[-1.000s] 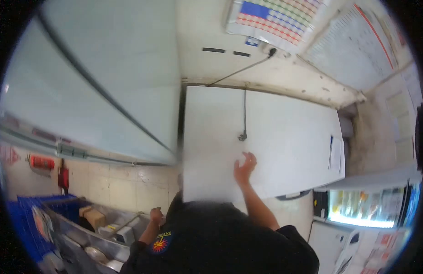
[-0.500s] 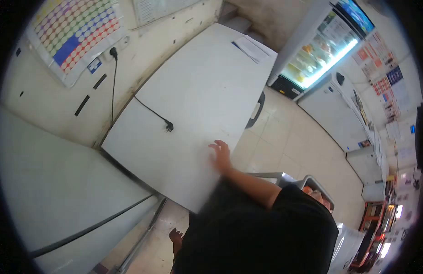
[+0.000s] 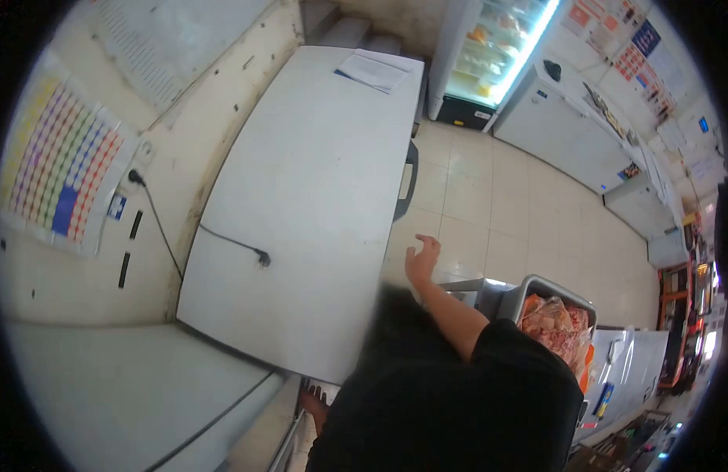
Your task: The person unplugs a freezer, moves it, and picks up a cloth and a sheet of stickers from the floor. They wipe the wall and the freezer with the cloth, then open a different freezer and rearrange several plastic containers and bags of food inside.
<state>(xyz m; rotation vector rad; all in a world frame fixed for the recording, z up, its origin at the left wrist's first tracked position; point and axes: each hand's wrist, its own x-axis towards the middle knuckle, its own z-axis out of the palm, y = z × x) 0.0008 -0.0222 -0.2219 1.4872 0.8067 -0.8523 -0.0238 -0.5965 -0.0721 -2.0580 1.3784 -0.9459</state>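
Observation:
My right hand [image 3: 423, 259] hovers just past the right edge of a wide white lid [image 3: 309, 165], fingers apart and slightly curled, with nothing in them. My left hand [image 3: 314, 403] hangs low at the lid's near edge, partly hidden by my black shirt. Its fingers are spread and it holds nothing. On the lid lies a black power plug [image 3: 262, 258] on its cord, which comes over the wall-side edge. A dark handle [image 3: 409, 182] sticks out from the lid's right side.
Papers [image 3: 373, 71] lie at the lid's far end. A grey tub [image 3: 537, 282] of bagged raw meat [image 3: 554, 324] stands at my right. Beyond are a lit glass-door fridge [image 3: 490, 59] and a white chest freezer [image 3: 564, 126]. Another pale appliance [image 3: 128, 393] stands at left.
My right hand has moved from above the lid to beyond its right edge. The view has turned right, bringing the meat tub into fuller sight. The plug stays on the lid.

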